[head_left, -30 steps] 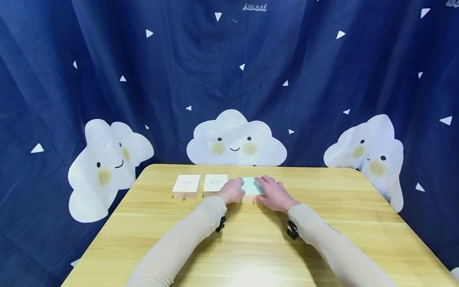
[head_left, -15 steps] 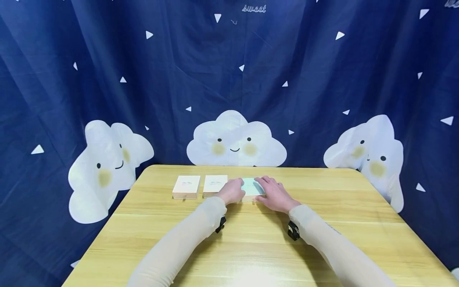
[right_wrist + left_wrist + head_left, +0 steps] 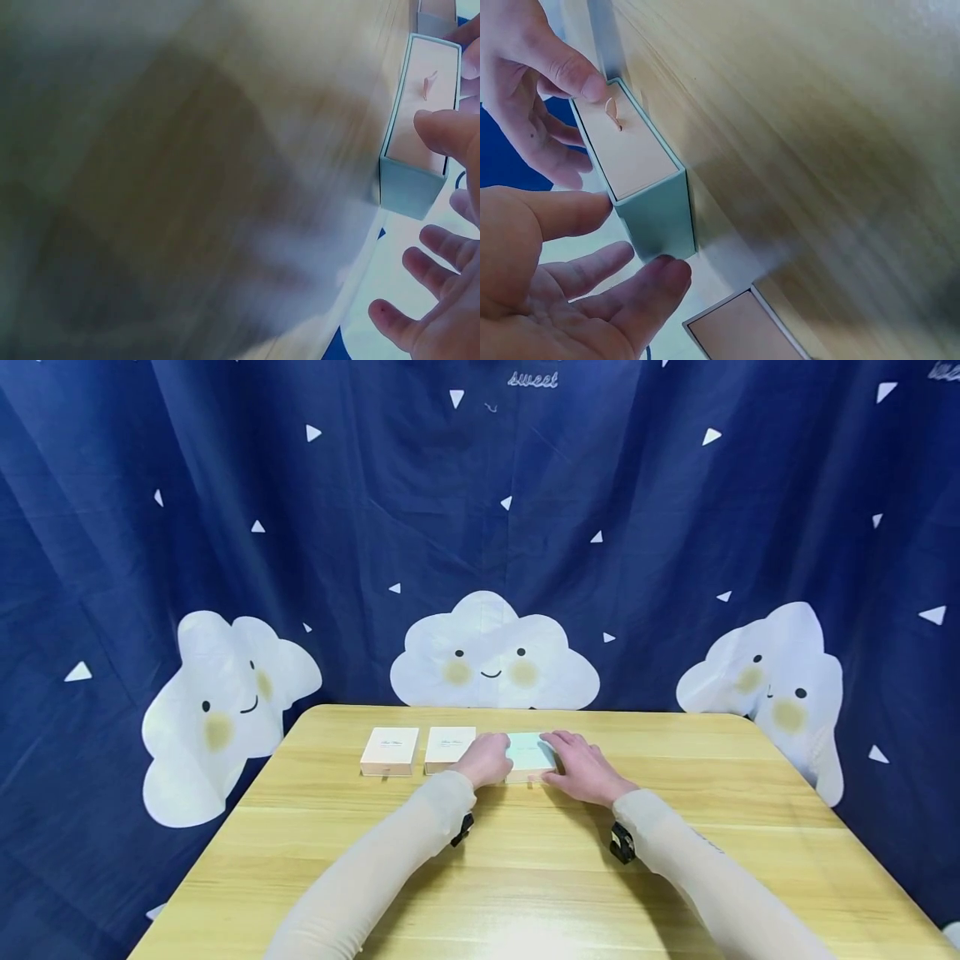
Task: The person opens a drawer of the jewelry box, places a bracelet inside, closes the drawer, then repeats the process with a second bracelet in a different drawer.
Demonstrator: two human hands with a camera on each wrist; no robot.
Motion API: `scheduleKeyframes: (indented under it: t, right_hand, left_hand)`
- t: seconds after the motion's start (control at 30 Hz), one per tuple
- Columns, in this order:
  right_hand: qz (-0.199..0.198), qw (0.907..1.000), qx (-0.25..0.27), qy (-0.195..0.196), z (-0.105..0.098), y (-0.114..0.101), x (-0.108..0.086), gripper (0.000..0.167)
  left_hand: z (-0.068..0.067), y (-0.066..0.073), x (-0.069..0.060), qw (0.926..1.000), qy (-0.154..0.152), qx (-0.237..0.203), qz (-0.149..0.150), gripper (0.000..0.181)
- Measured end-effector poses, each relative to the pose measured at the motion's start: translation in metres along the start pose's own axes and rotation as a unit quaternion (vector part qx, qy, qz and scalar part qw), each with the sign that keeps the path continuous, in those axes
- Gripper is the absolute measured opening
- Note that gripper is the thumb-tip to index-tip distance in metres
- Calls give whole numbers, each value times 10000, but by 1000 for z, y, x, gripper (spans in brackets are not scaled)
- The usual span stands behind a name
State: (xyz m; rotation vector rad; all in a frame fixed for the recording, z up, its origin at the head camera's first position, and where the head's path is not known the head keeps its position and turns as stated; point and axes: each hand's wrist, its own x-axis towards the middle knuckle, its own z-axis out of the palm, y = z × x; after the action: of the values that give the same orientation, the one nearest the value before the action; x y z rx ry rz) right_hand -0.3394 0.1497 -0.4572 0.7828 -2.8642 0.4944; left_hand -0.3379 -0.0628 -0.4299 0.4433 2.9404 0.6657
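Observation:
A mint-green drawer box [image 3: 531, 756] with a pale pink front and a small ribbon tab lies on the table. My left hand [image 3: 486, 761] is at its left side; in the left wrist view the thumb reaches the box's edge and the loosely extended fingers are by its end wall. At the right end is my right hand [image 3: 588, 770]. Its thumb [image 3: 442, 131] lies over the drawer front, while the other fingers [image 3: 427, 274] spread away from the box. The drawer looks fully in. Nothing is gripped by either hand.
Two white drawer boxes stand in a row to the left: one white box [image 3: 450, 745] partly behind my left hand, another white box [image 3: 390, 750] farther left. They sit near the back of the wooden table [image 3: 495, 868], before a dark blue cloud-print curtain [image 3: 480, 510].
My right hand has shifted slightly right, uncovering more of the mint-green box's top. The left hand and the boxes look unmoved.

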Motion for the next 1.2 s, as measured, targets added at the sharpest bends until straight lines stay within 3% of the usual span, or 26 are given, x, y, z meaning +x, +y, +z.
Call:
scheduleKeyframes:
  t: [0.13,0.6,1.2]
  right_hand:
    - [-97,9999,-75,-33,1,2,0,65]
    - [-68,9999,108,-87,1,1,-1,51]
    - [32,9998,215,8,4,2,3,55]
  left_hand:
    - [-2,3,-1,9995,152,249,149,31]
    - [-2,3,3,9971,238,637,352,42]
    - [-7,5,4,9981,58,588,186,53]
